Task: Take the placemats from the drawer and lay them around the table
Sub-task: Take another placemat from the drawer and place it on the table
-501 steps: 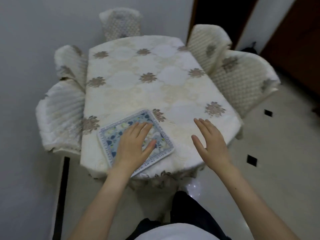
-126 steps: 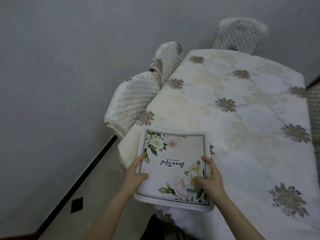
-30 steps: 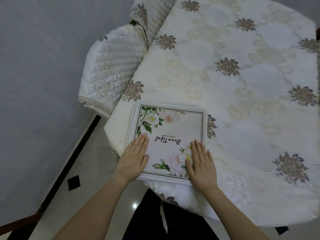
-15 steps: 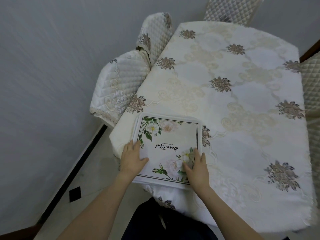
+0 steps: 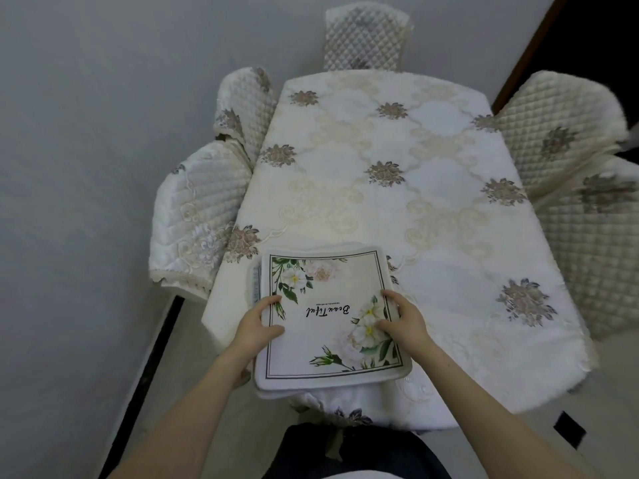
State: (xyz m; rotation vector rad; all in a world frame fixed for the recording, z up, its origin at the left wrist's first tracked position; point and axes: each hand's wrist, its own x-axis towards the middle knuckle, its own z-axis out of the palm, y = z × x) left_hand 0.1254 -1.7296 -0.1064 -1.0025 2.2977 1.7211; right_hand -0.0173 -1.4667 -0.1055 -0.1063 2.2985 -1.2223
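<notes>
Hands: left hand point(image 5: 257, 324) and right hand point(image 5: 403, 318), flat on the stack 1 s ago, now grip the floral placemat point(image 5: 328, 316) by its side edges at the table point(image 5: 449, 271) corner, probably lifting it for placement.

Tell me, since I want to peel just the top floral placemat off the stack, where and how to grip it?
Pinch the top floral placemat at its near edge, coming from the person's side: that end overhangs the table, so fingers can slip beneath. The left hand and right hand already pinch its side edges.
</notes>
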